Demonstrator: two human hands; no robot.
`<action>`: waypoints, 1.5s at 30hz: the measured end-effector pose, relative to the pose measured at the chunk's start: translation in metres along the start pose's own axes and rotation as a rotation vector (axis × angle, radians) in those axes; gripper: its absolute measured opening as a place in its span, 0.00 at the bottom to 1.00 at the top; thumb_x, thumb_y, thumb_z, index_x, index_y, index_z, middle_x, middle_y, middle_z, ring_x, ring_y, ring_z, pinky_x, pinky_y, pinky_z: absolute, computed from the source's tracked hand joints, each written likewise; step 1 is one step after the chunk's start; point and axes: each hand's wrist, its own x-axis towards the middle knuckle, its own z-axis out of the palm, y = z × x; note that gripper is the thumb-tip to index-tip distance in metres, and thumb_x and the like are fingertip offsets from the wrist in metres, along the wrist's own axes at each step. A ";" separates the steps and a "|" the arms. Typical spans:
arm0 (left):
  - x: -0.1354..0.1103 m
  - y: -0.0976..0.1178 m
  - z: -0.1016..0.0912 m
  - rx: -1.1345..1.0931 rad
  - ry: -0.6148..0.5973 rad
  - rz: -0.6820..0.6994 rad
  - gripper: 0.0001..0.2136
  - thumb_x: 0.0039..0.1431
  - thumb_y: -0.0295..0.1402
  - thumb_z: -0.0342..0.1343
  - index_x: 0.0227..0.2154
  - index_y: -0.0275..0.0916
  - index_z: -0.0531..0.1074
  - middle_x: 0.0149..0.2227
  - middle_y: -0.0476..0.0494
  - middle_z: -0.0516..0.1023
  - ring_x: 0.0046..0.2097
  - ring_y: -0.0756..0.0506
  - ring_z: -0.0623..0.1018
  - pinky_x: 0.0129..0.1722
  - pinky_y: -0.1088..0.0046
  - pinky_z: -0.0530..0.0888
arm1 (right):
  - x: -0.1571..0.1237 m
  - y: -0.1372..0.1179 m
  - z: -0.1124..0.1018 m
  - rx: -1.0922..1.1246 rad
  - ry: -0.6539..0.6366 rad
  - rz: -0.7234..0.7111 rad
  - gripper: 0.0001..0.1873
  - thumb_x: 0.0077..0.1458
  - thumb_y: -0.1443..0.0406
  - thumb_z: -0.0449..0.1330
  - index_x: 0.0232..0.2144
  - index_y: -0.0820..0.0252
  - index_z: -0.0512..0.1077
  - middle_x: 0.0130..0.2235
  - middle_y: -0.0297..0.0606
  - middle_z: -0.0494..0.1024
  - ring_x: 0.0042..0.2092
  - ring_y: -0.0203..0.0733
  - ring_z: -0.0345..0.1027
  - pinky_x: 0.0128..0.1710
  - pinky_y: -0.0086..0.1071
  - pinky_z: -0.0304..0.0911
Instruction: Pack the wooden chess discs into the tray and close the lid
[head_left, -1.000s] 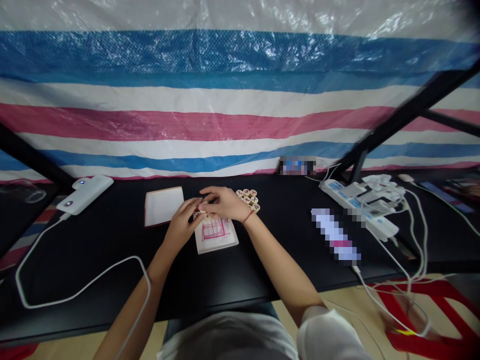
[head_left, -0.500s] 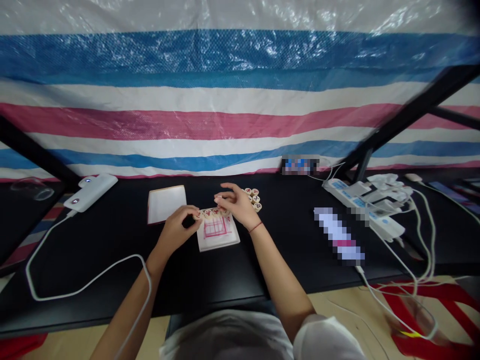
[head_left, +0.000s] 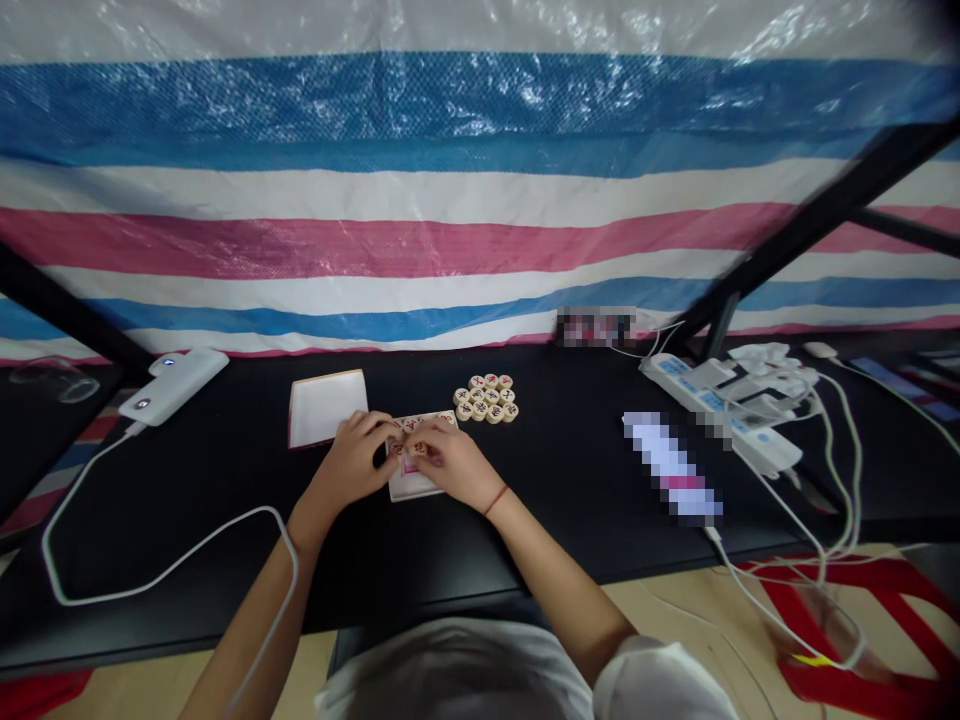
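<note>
A shallow white box [head_left: 412,492] with pink markings inside lies in front of me, a row of round Chinese chess pieces [head_left: 411,425] along its far side. My right hand [head_left: 463,466] is over the box, thumb and fingers closed on a Chinese chess piece [head_left: 420,450]. At the box's left side, my left hand [head_left: 352,458] is curled, its fingertips at the row's left end and against a piece [head_left: 399,450], partly hidden by the fingers. Several more pieces [head_left: 484,397] are grouped on the table just beyond the box to the right.
An open white lid [head_left: 328,405] lies left of the box. A white device [head_left: 180,385] with a cable stands far left. To the right are a phone [head_left: 671,470], a power strip [head_left: 757,440] with plugs and loose cables. A striped sheet [head_left: 420,250] hangs behind the black table.
My right hand has moved from near the grouped pieces back to the box, bringing a piece with it. The group on the table is now uncovered. My left hand stays at the row.
</note>
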 end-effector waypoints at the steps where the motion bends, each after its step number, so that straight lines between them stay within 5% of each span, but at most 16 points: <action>1: 0.001 -0.002 0.000 0.018 0.029 -0.029 0.10 0.58 0.31 0.50 0.39 0.42 0.74 0.45 0.42 0.75 0.46 0.41 0.71 0.45 0.61 0.67 | 0.000 -0.002 0.004 -0.053 -0.014 -0.018 0.13 0.51 0.75 0.59 0.39 0.57 0.73 0.44 0.38 0.74 0.45 0.38 0.69 0.47 0.31 0.64; 5: 0.006 -0.007 0.003 0.121 0.096 -0.122 0.14 0.62 0.29 0.46 0.45 0.43 0.74 0.47 0.41 0.76 0.49 0.39 0.71 0.45 0.59 0.65 | 0.004 -0.007 0.018 -0.238 -0.057 -0.021 0.11 0.55 0.73 0.57 0.41 0.61 0.71 0.42 0.41 0.75 0.45 0.40 0.69 0.45 0.32 0.63; 12: 0.015 -0.011 0.007 0.145 0.006 -0.137 0.13 0.61 0.29 0.47 0.40 0.44 0.77 0.42 0.43 0.80 0.46 0.38 0.71 0.41 0.59 0.62 | 0.004 -0.014 0.019 -0.481 -0.105 0.030 0.09 0.60 0.66 0.55 0.42 0.57 0.72 0.40 0.42 0.76 0.40 0.42 0.71 0.38 0.31 0.61; 19: 0.011 -0.011 0.008 0.111 -0.013 -0.143 0.14 0.62 0.28 0.45 0.42 0.43 0.76 0.43 0.44 0.80 0.47 0.39 0.71 0.42 0.59 0.61 | 0.006 -0.016 0.022 -0.503 -0.136 0.064 0.11 0.62 0.64 0.53 0.46 0.55 0.70 0.40 0.42 0.77 0.40 0.43 0.71 0.36 0.31 0.59; 23: 0.009 -0.010 0.010 0.108 0.017 -0.157 0.16 0.63 0.27 0.43 0.47 0.42 0.73 0.47 0.43 0.79 0.48 0.40 0.71 0.43 0.59 0.60 | 0.013 -0.002 -0.010 -0.356 -0.039 0.118 0.13 0.59 0.61 0.56 0.47 0.55 0.69 0.40 0.38 0.77 0.40 0.40 0.72 0.37 0.28 0.61; 27: 0.009 -0.008 0.012 0.094 0.077 -0.154 0.17 0.63 0.26 0.42 0.49 0.42 0.72 0.47 0.42 0.78 0.48 0.40 0.71 0.44 0.59 0.61 | 0.045 0.033 -0.062 -0.480 0.146 0.365 0.14 0.60 0.63 0.53 0.46 0.58 0.71 0.45 0.42 0.76 0.44 0.42 0.71 0.42 0.31 0.62; 33: 0.007 -0.013 0.015 0.088 0.117 -0.135 0.15 0.64 0.27 0.44 0.46 0.41 0.73 0.44 0.43 0.79 0.47 0.40 0.72 0.43 0.60 0.62 | 0.095 0.065 -0.091 -0.570 -0.259 0.613 0.16 0.55 0.59 0.58 0.42 0.61 0.77 0.44 0.45 0.79 0.46 0.46 0.73 0.43 0.31 0.63; 45: 0.006 -0.022 0.014 0.055 0.176 -0.134 0.13 0.64 0.29 0.46 0.44 0.43 0.74 0.42 0.44 0.80 0.45 0.41 0.72 0.42 0.61 0.64 | 0.109 0.072 -0.087 -0.617 -0.325 0.603 0.18 0.43 0.66 0.66 0.40 0.61 0.77 0.47 0.47 0.78 0.47 0.50 0.73 0.44 0.33 0.66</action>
